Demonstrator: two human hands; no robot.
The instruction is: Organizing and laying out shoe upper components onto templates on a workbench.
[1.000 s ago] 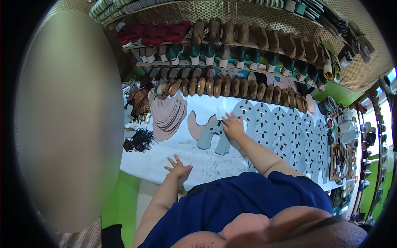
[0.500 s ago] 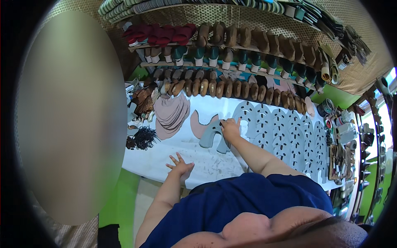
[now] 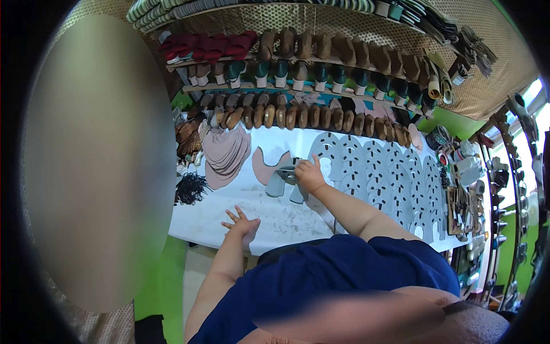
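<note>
My right hand (image 3: 311,175) has its fingertips closed on the curved top of a grey U-shaped shoe upper piece (image 3: 277,184). The piece is tipped up and bent, its two legs toward me; I cannot tell whether one piece or a small stack is there. Just behind it a pink U-shaped piece (image 3: 263,166) lies flat. To the near left, my left hand (image 3: 242,225) hovers or rests at the white table (image 3: 223,241), fingers spread, holding nothing. Rows of overlapping grey pieces (image 3: 381,178) with dark slots lie to the right of my right hand.
Pink pieces (image 3: 228,153) are piled at the left, by a dark tangle of strips (image 3: 192,189). Wooden-looking shoe lasts (image 3: 314,116) line the table's back, below shelves of shoes (image 3: 301,73). Tools and cans (image 3: 458,206) crowd the right edge.
The top of the grey piece, flat before, is now raised and folded over in my right hand. My left hand stays spread. The whole view has shifted slightly.
</note>
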